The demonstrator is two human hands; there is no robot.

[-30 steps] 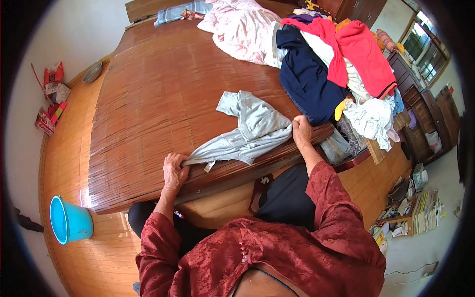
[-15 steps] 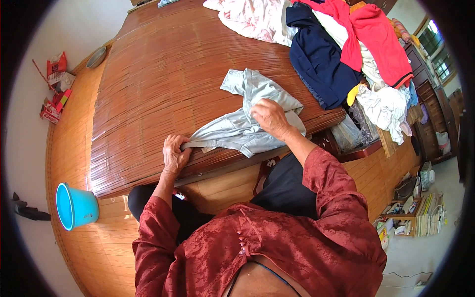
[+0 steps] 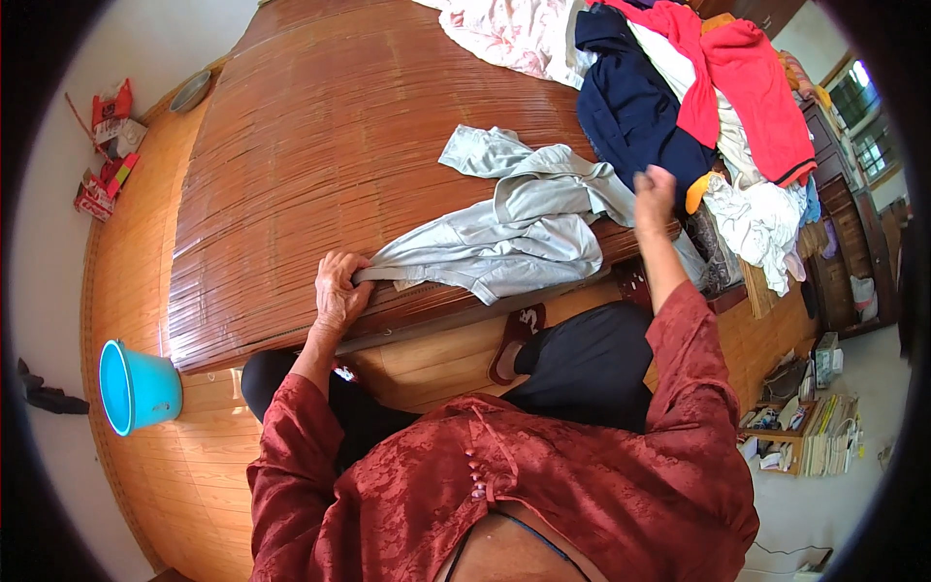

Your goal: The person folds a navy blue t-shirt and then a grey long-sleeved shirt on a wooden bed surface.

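Observation:
A pale grey shirt (image 3: 529, 228) lies crumpled along the front edge of the bed, which is covered by a brown slatted mat. At its left end, my left hand (image 3: 339, 291) is closed, pinching the narrow tip of the cloth between thumb and fingers. Farther right, my right hand (image 3: 656, 202) is closed at the shirt's right end, where a fold of grey fabric runs up to it; motion softens the fingertips there. A short sleeve-like part of the shirt points away toward the far left.
Beyond my right hand lies a clothes pile with a navy garment (image 3: 635, 102), a red garment (image 3: 756, 97) and white clothing (image 3: 752, 223). A pink-patterned cloth (image 3: 519, 34) lies at the back of the mat (image 3: 320, 126). A turquoise bucket (image 3: 145, 388) stands on the floor at left.
My right hand has moved to the right, drawing the shirt's upper fold that way and spreading it. My left hand stays closed on the left tip.

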